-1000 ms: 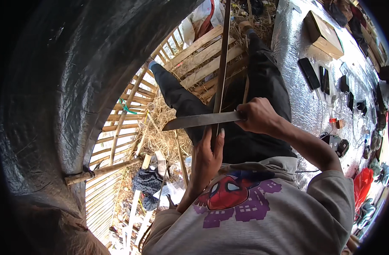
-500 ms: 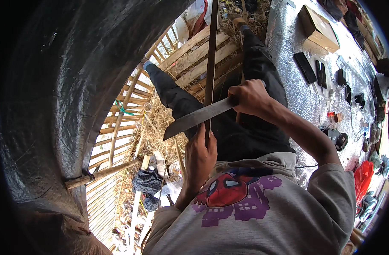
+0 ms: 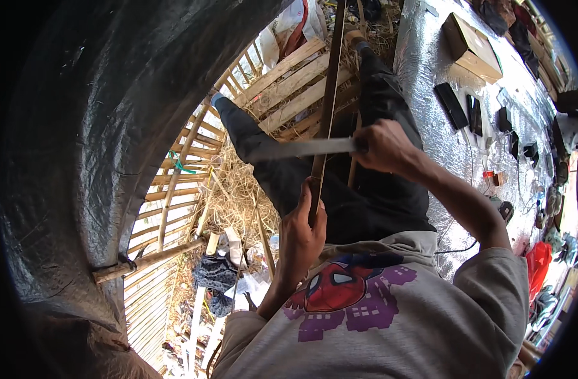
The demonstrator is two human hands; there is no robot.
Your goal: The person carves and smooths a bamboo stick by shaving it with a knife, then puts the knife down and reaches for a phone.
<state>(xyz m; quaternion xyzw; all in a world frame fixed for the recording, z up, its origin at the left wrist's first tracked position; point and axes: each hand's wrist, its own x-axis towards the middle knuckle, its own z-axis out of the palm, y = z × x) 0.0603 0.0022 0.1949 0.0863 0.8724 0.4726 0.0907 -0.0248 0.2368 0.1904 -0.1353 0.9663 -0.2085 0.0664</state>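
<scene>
My right hand (image 3: 387, 145) is closed round the dark handle of a machete (image 3: 298, 149). Its broad blade, smeared by motion, points left and lies across a long, narrow bamboo strip (image 3: 332, 82). My left hand (image 3: 303, 237) grips the near end of that strip, thumb along one side, a little below the blade. From there the strip runs up and slightly right, between my legs, to the top of the view. Whether the blade's edge touches the strip I cannot tell.
A wooden slat pallet (image 3: 301, 88) and loose straw (image 3: 232, 196) lie past my legs. Left stand a bamboo slat wall (image 3: 175, 196) and a black plastic sheet (image 3: 68, 158). On a silvery foil mat (image 3: 421, 57) at right are a cardboard box (image 3: 473, 47) and several small black devices.
The machete has swung from a slant to nearly level, and my right hand has shifted slightly right and down. The strip's far end has tilted to the right. My left hand keeps its hold.
</scene>
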